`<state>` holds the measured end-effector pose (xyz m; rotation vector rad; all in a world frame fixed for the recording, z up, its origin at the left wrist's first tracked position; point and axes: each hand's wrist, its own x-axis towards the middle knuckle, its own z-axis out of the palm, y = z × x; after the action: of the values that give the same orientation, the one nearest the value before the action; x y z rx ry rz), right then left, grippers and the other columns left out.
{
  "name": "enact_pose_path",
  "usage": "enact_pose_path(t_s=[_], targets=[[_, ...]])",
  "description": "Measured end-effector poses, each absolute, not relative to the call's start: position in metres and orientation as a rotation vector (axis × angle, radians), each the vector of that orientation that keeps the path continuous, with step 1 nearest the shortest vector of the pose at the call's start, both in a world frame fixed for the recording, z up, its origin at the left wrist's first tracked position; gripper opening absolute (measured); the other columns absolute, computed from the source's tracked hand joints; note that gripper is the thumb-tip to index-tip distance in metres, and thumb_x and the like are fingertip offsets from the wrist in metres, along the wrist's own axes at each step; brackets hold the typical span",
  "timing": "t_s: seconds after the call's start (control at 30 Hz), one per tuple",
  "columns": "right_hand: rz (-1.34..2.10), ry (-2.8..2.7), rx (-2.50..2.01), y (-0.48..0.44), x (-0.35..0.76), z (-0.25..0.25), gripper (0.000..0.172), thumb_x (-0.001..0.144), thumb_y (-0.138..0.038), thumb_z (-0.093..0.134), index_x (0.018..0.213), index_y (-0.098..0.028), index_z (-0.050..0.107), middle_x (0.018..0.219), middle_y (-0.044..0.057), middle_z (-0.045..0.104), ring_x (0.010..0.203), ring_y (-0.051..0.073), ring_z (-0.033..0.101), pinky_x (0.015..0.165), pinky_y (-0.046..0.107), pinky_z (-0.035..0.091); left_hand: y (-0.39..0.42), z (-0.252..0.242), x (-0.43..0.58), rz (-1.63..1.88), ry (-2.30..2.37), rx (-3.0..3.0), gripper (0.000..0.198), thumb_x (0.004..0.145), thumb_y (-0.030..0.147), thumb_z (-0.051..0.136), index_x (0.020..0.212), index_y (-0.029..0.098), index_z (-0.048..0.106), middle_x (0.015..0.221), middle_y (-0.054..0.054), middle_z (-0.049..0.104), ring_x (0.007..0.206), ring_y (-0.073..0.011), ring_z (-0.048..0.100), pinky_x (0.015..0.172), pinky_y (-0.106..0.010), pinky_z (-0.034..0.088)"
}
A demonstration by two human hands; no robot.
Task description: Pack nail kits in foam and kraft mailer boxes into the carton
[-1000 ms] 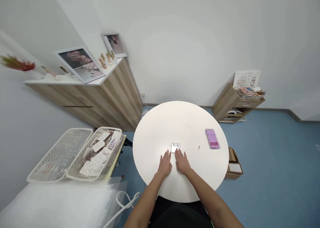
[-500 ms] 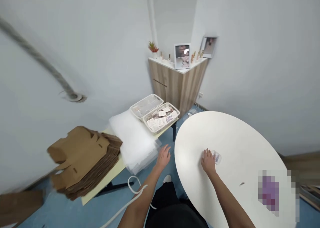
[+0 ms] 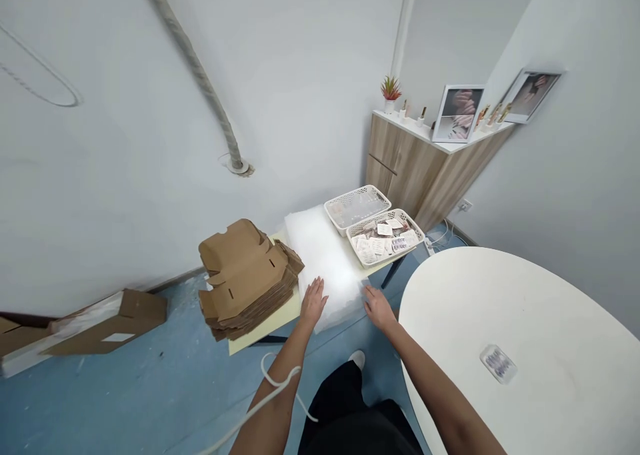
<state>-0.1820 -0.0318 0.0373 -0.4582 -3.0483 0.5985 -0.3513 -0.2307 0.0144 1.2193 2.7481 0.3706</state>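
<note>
Your left hand [image 3: 313, 302] is open, with the fingers spread, and it lies at the edge of a stack of white foam sheets [image 3: 320, 255]; it grips nothing. Your right hand [image 3: 380, 310] is half open at the near corner of this stack, and nothing shows in it. Left of your left hand, the cardboard box blanks [image 3: 245, 282] lie flat, none is folded. Beyond your right hand, a plastic basket [image 3: 383, 214] is full of paper cards, and a blister pack [image 3: 498, 364] lies on the round table [image 3: 440, 295] to the right.
</note>
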Motion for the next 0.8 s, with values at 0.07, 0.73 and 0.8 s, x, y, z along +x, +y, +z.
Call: enact_pose_path(t_s=[0.07, 0.73, 0.8], targets=[[0.634, -3.064, -0.371, -0.041, -0.201, 0.04, 0.049, 0.089, -0.015, 0.041, 0.137, -0.009, 0.051, 0.143, 0.016, 0.05, 0.132, 0.026, 0.045, 0.112, 0.042, 0.033, -0.228, 0.013, -0.359, 0.357, 2.737, 1.247, 0.046, 0.094, 0.021, 0.036, 0.138, 0.013, 0.046, 0.149, -0.012, 0.044, 0.139, -0.0214, 0.039, 0.116, -0.041, 0.031], [0.544, -2.948, -0.251, -0.009, -0.208, 0.085, 0.035, 0.095, -0.015, 0.042, 0.119, -0.022, 0.067, 0.132, 0.007, 0.062, 0.135, 0.024, 0.043, 0.113, 0.051, 0.031, -0.178, 0.099, -0.306, 0.63, 2.433, 1.618, 0.04, 0.101, 0.037, 0.03, 0.127, 0.023, 0.057, 0.126, -0.006, 0.064, 0.111, -0.0198, 0.062, 0.097, -0.034, 0.05], [0.538, -2.907, -0.257, 0.008, -0.178, 0.088, 0.034, 0.096, -0.016, 0.041, 0.116, -0.021, 0.068, 0.132, 0.006, 0.062, 0.136, 0.024, 0.041, 0.112, 0.049, 0.034, -0.168, 0.102, -0.29, 0.664, 2.344, 1.714, 0.045, 0.098, 0.039, 0.036, 0.14, 0.023, 0.046, 0.14, -0.006, 0.054, 0.128, -0.0214, 0.052, 0.11, -0.038, 0.04]])
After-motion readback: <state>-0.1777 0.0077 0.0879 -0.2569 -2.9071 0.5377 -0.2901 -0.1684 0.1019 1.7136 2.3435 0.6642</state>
